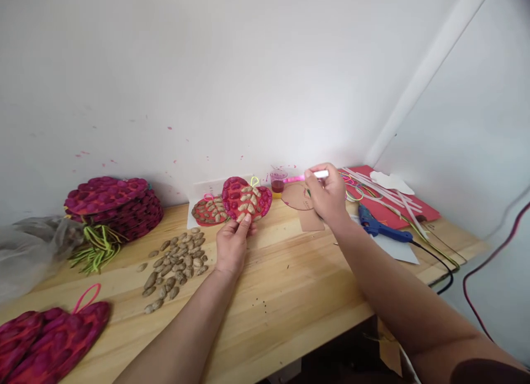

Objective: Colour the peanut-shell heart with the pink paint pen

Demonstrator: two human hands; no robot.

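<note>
My left hand (233,241) grips the bottom edge of a heart-shaped peanut craft (232,195), tilted up toward me. Its outer peanuts are painted magenta; those down the middle are bare tan, and a yellow loop tops it. My right hand (329,193) is closed on a white-handled paintbrush (321,174), its pink end pointing left, close to a small clear cup (277,184) of dark red paint. Behind the heart, a second peanut heart (207,210) with a pink loop lies on white paper. Loose unpainted peanuts (178,262) are spread left of my left hand.
A stack of magenta peanut pieces (114,204) stands at the left by a plastic bag (31,251) and green-yellow strings (97,249). Another magenta heart (78,340) lies near front left. A blue glue gun (381,228) with a cord and red sheets (426,207) are at right.
</note>
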